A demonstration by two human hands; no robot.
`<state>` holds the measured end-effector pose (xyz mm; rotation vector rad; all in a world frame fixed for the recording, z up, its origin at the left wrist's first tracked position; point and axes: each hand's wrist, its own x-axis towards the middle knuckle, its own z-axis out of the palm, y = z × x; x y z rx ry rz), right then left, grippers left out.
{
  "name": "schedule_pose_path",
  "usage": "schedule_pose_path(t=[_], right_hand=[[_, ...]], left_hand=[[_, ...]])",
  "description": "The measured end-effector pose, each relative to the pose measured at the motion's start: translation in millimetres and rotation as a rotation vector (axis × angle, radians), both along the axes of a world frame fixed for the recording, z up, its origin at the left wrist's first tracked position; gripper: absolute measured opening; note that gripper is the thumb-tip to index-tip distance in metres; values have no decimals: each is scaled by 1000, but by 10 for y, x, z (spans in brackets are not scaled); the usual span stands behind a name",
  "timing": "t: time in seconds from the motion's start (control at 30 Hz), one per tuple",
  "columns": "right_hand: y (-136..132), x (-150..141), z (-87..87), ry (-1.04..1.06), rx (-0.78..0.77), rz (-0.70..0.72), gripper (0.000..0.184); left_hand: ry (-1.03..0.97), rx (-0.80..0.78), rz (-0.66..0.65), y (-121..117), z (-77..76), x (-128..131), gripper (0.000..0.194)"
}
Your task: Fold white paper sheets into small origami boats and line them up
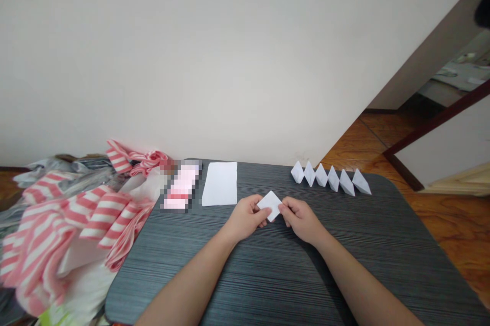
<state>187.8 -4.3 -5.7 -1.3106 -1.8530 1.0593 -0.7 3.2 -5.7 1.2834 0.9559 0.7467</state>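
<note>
Between my two hands is a small folded white paper (270, 203), diamond-shaped, with one corner pointing away from me. My left hand (248, 216) pinches its left side, the thumb lying on top. On the right corner, the thumb and fingers of my right hand (300, 218) are closed. The fingers under the paper are partly hidden. Beyond my right hand, several folded paper boats (321, 176) stand in a row. A stack of white paper sheets (220, 184) lies flat to the left, past my left hand.
A dark wood-grain table (264, 275) carries everything and meets a pale wall (229, 60). At the table's far left lies a pink, blurred-out item (181, 185). Red-and-white striped cloth (76, 219) and plastic bags are heaped beside the left edge. Wooden floor (451, 219) shows at right.
</note>
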Motion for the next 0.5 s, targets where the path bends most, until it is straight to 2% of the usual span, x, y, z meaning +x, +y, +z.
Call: schedule_pose_path(t=[0.23, 0.37, 0.5], right_hand=[[-15, -11, 34, -46, 42, 87, 31], [-21, -18, -23, 90, -21, 76, 15], [-15, -1, -52, 203, 0, 134, 25]], left_hand=[[39, 59, 0, 1, 39, -11, 30], [35, 28, 29, 9, 18, -14, 31], [7, 10, 42, 21, -4, -13, 31]])
